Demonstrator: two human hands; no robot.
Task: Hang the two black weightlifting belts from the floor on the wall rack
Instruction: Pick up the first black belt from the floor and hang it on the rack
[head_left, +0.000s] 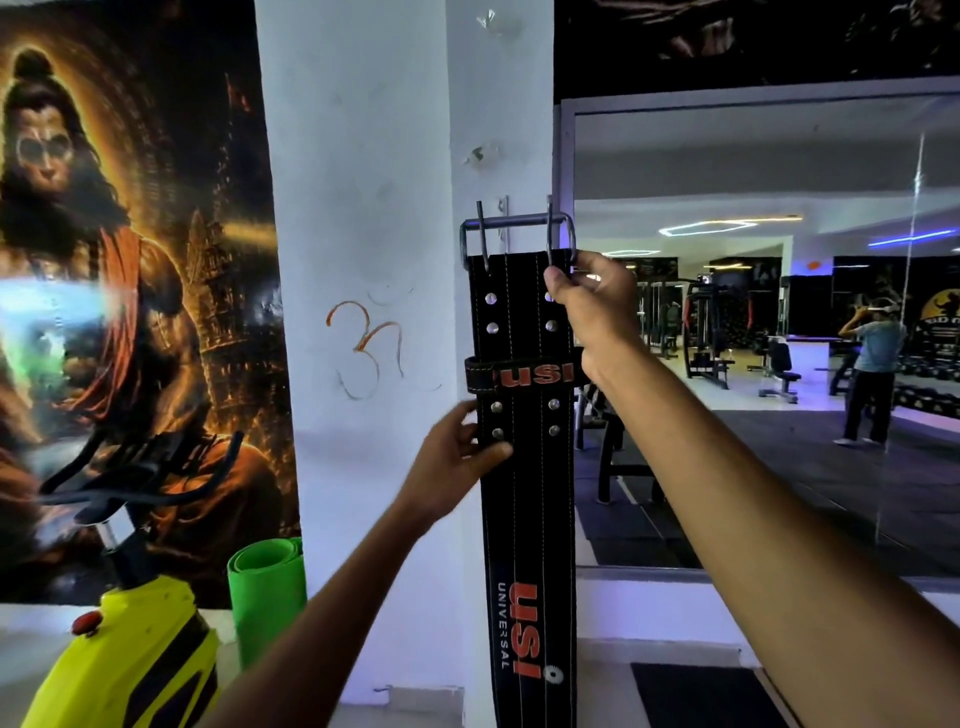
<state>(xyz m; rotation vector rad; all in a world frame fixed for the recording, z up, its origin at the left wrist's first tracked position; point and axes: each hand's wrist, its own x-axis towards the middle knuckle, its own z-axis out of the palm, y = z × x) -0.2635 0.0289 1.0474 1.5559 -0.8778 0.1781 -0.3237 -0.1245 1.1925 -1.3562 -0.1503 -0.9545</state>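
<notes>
A black weightlifting belt (527, 493) with red USI lettering hangs straight down in front of the white pillar. Its steel buckle (517, 234) is at the top, up against a small metal wall hook (503, 208) on the pillar's edge; I cannot tell whether the buckle rests on the hook. My right hand (587, 306) grips the belt's top right corner by the buckle prong. My left hand (457, 462) pinches the belt's left edge lower down, just below the keeper loop. A second belt is not in view.
A yellow exercise bike (124, 644) with black handlebars stands at the lower left, with a rolled green mat (267, 597) beside it. A large poster covers the left wall. A wall mirror (769, 332) on the right reflects the gym and a person.
</notes>
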